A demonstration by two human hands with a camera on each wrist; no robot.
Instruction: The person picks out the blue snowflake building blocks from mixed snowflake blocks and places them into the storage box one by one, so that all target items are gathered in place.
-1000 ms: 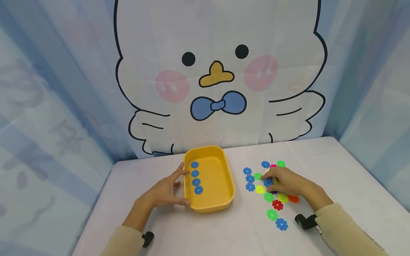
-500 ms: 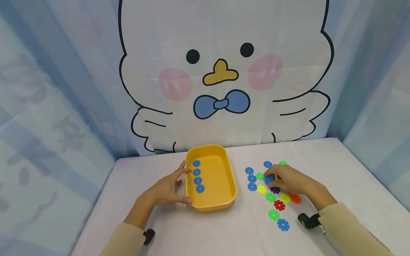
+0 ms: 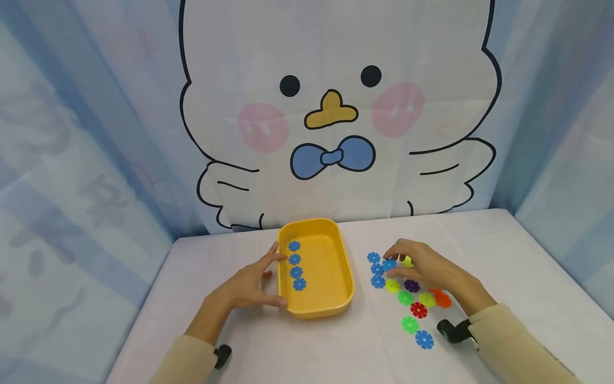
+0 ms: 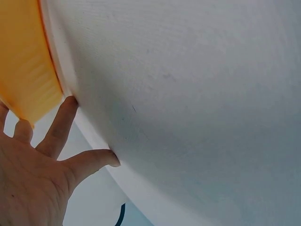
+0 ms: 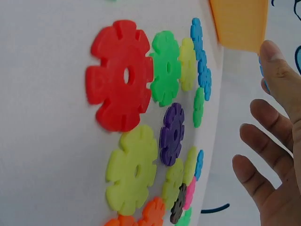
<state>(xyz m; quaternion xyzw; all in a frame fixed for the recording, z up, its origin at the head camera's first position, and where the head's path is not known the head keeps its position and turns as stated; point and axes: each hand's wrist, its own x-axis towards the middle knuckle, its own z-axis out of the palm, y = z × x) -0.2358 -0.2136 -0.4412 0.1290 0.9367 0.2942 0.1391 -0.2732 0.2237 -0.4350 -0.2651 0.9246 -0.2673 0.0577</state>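
A yellow tray (image 3: 326,288) holds a column of several blue notched discs (image 3: 296,272) along its left side. My left hand (image 3: 247,282) rests spread against the tray's left edge, thumb and fingers apart; the left wrist view shows the same hand (image 4: 42,165) beside the tray (image 4: 28,56). Over the loose discs, my right hand (image 3: 427,266) pinches a blue disc (image 3: 389,265) between thumb and fingers. In the right wrist view that hand (image 5: 277,141) is raised above the table, the pinched disc mostly hidden behind the thumb.
Right of the tray lie several loose discs: blue (image 3: 378,281), yellow (image 3: 392,286), purple (image 3: 411,286), green (image 3: 410,325), red (image 3: 419,310) and orange (image 3: 443,300). A cloth with a cartoon figure (image 3: 331,197) hangs behind the table (image 3: 307,352).
My right hand has moved a little left, towards the tray, with the blue disc lifted from the scattered discs. My left hand stays at the tray's edge. The head view has shifted slightly.
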